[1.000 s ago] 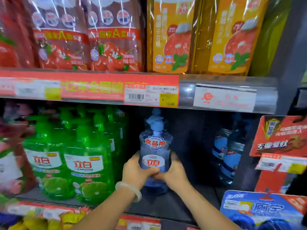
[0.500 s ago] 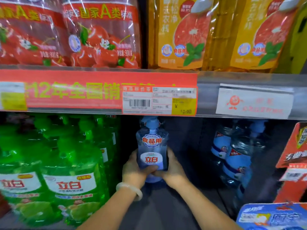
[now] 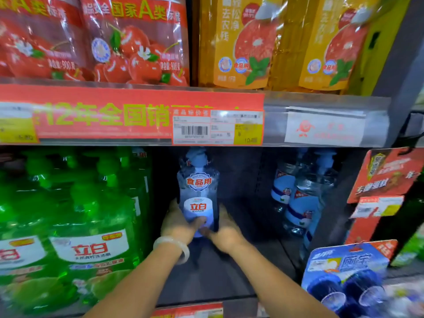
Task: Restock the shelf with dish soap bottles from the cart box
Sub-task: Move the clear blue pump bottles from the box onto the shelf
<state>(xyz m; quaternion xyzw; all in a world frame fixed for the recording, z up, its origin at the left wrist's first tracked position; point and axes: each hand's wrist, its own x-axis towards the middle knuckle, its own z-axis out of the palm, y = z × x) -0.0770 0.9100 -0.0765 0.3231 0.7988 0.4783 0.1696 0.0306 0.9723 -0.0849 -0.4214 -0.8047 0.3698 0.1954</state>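
On the dark shelf [image 3: 229, 278], the left hand [image 3: 176, 223] and right hand [image 3: 226, 232] are clasping the clear dish soap bottle [image 3: 199, 193], fingers curled round its base, keeping it upright.

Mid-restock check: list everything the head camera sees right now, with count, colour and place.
clear blue bottle: one, upright mid-shelf, held at its base
green bottles: several, green, shelf left
blue bottles: at least two, clear blue, shelf right
red pouches: at least two, upper shelf left
orange pouches: two, upper shelf right
price strip: one, red, shelf edge
blue pack: one, bottom right
bracelet: one, pale, left wrist
left hand: grips bottle
right hand: grips bottle
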